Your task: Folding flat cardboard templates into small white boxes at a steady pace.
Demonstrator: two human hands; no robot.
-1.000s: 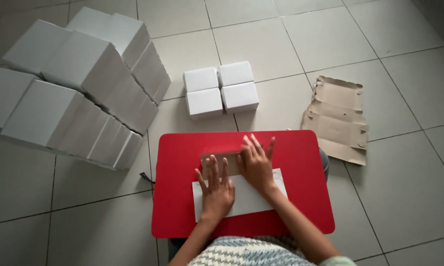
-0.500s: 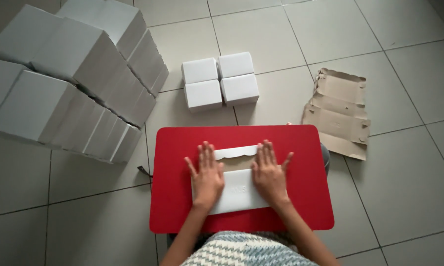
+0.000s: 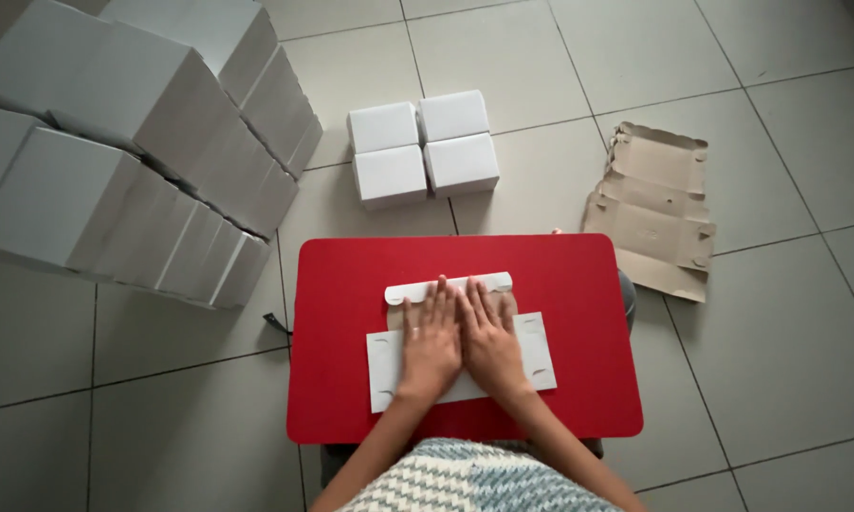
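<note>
While both hands, left hand point(image 3: 431, 346) and right hand point(image 3: 489, 341), press flat and empty on the white box blank point(image 3: 538, 353) on the red bench point(image 3: 351, 284), creasing seems underway, so raising the folded flap point(image 3: 446, 284) likely comes next.

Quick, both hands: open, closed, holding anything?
Left hand: open, flat on the white folded cardboard box blank.
Right hand: open, flat on it too.

Both hands hide the white box blank's point(image 3: 541, 356) middle.
</note>
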